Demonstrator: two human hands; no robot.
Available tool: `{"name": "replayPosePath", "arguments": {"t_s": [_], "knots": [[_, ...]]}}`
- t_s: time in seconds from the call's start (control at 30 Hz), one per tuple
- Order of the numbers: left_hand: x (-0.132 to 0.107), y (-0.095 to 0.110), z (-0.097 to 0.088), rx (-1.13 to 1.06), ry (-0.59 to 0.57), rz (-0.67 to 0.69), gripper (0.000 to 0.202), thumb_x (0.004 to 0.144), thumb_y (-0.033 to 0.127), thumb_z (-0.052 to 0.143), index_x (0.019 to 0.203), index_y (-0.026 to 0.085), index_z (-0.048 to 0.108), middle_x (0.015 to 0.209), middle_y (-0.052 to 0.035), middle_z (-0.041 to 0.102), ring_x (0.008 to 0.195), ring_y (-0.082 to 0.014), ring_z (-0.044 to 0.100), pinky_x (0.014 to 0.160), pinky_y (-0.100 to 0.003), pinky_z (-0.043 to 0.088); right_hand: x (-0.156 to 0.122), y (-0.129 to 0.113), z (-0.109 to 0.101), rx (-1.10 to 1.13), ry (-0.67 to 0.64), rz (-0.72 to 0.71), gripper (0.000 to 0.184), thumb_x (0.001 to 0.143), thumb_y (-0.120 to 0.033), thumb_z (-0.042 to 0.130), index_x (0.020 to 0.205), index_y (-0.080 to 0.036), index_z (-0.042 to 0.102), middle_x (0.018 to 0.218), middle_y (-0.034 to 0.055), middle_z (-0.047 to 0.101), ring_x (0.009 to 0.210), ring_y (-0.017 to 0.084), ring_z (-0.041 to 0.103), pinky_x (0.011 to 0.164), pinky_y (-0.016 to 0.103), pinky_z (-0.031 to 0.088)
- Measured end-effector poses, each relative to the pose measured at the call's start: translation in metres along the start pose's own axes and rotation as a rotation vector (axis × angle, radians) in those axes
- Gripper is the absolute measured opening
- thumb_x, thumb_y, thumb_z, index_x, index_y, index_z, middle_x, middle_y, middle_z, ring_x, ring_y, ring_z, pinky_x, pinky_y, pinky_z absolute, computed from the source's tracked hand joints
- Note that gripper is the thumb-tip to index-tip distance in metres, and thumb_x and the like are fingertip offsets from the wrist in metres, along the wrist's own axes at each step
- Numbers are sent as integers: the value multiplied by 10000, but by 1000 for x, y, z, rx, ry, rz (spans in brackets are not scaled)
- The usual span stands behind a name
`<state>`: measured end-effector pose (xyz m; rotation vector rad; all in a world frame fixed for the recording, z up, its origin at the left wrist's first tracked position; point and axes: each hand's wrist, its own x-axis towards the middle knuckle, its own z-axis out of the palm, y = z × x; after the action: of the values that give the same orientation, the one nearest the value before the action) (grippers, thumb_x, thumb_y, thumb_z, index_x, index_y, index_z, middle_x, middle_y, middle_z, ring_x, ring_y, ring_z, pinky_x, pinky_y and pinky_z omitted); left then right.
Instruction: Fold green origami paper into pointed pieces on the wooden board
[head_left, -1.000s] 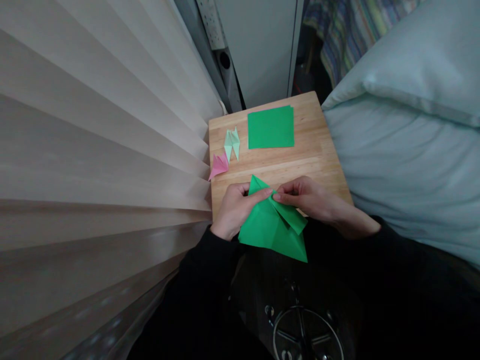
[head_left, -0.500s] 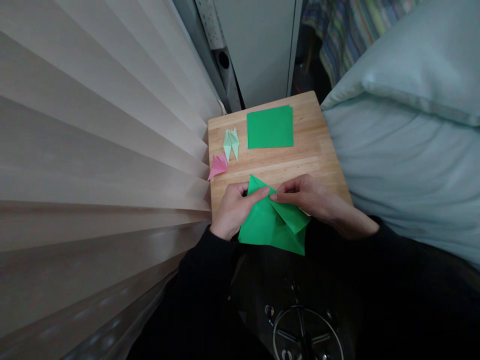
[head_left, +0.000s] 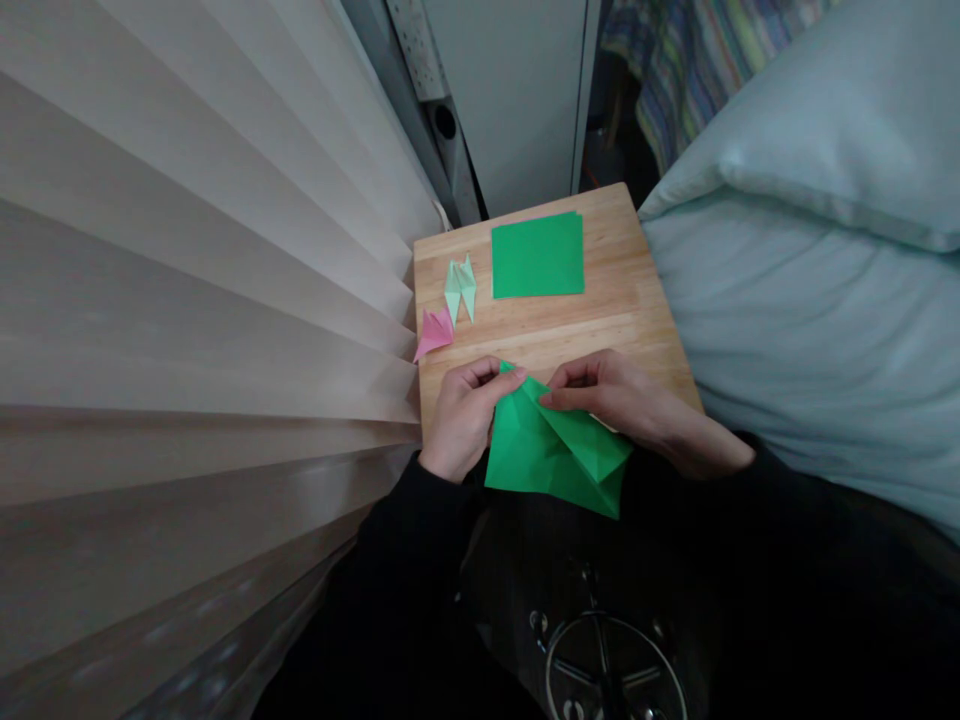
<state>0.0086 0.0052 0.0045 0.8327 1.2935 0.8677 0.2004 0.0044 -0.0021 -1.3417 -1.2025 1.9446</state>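
Note:
A partly folded sheet of green paper point(head_left: 551, 452) hangs over the near edge of a small wooden board point(head_left: 600, 320). My left hand point(head_left: 465, 415) pinches the paper's upper left corner. Opposite it, my right hand point(head_left: 619, 395) pinches a fold near the paper's top middle. Both wrists wear black sleeves. Further back on the board lies a flat stack of green paper squares point(head_left: 537, 255). A pale green folded figure point(head_left: 460, 287) and a pink folded figure point(head_left: 435, 332) lie at the board's left side.
A beige pleated curtain point(head_left: 187, 300) fills the left. A pale blue pillow and bedding point(head_left: 810, 250) press against the board's right edge. Behind the board stands a grey cabinet point(head_left: 510, 90). A metal chair base point(head_left: 611, 670) shows below my lap.
The green paper has turned and dropped a little: its top point has sunk behind my fingers and the lower right corner has swung rightwards. Both hands keep their pinch.

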Motion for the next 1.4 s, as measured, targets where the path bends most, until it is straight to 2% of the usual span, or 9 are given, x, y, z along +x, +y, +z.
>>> {"name": "replayPosePath", "arguments": {"t_s": [0.17, 0.3, 0.5, 0.8, 0.87, 1.07, 1.4], "knots": [[-4, -1, 7, -16, -45, -58, 327, 678, 364, 890, 612, 180, 629, 574, 38, 575, 527, -87, 479, 537, -249, 356, 1, 3, 1, 7, 37, -69, 253, 783, -435, 763, 737, -188, 734, 681, 18, 656, 620, 140, 516, 542, 285, 390], [-6, -1, 11, -36, -38, -89, 353, 660, 365, 897, 588, 178, 607, 558, 43, 560, 515, -77, 456, 528, -243, 340, 1, 4, 2, 35, 18, -88, 233, 782, -420, 745, 754, -189, 738, 731, 26, 676, 671, 153, 544, 590, 298, 407], [-6, 5, 4, -64, 13, -144, 306, 652, 320, 877, 613, 183, 607, 564, 44, 566, 514, -84, 481, 537, -243, 375, 1, 4, 0, 35, 5, -62, 245, 757, -436, 751, 720, -197, 714, 692, 9, 624, 637, 141, 480, 572, 296, 355], [-2, 12, -5, -19, 82, -102, 325, 638, 331, 873, 596, 187, 585, 562, 48, 563, 522, -89, 498, 538, -237, 389, 1, 3, -3, 45, -23, -59, 250, 736, -428, 756, 668, -196, 687, 662, -4, 599, 618, 131, 466, 594, 302, 348], [-3, 11, -5, 0, 69, -77, 318, 645, 343, 873, 607, 185, 600, 566, 47, 567, 525, -89, 496, 543, -237, 390, 2, 4, -4, 36, -16, -59, 246, 740, -430, 761, 678, -200, 698, 670, 2, 616, 623, 138, 480, 588, 302, 359], [-6, 5, 1, 78, -73, -93, 248, 643, 341, 886, 722, 167, 729, 684, -7, 681, 642, -138, 604, 627, -273, 471, 5, 7, -4, -2, 12, -134, 204, 749, -411, 770, 716, -211, 750, 719, 13, 692, 673, 155, 557, 626, 304, 432], [-6, 4, 3, 133, -21, -84, 186, 657, 294, 849, 643, 172, 710, 615, 13, 644, 559, -108, 543, 549, -253, 416, 7, 11, -6, -21, 43, -101, 175, 724, -371, 736, 666, -206, 745, 654, 0, 646, 615, 132, 505, 582, 287, 384]]}}
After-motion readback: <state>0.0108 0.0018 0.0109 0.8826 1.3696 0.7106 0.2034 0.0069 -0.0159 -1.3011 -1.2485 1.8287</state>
